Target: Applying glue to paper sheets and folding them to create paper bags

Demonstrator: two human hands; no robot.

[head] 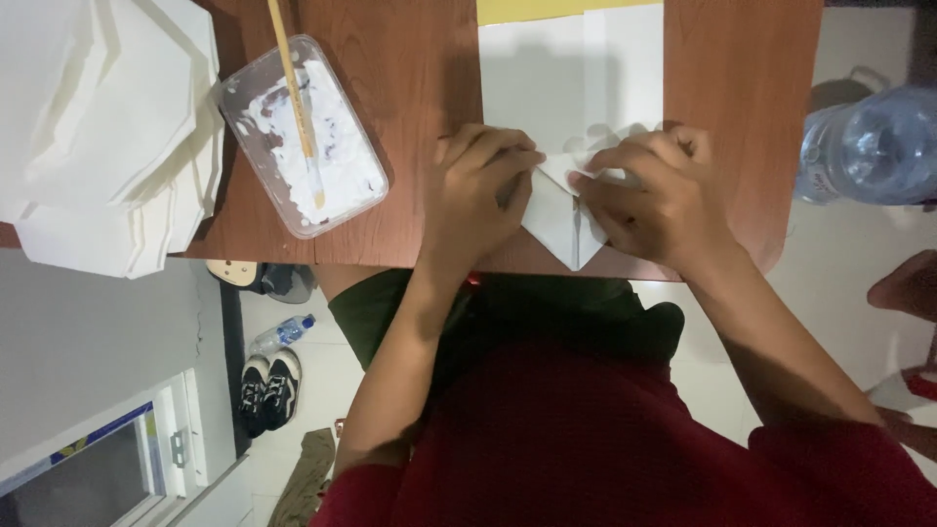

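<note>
While both hands press at the near edge of the wooden table (410,78), the left hand (475,190) and right hand (649,200) pinch a folded white paper (556,210) between them, with a paste tub (303,132) and brush (293,98) left of it, white sheets (107,127) beyond

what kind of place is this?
Likely a home or small workshop craft spot: a wooden table with folded white paper, a tub of white paste with a brush, and shoes on the tiled floor.

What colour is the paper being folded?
White, clearest in the head view: the folded paper under both hands.
</note>
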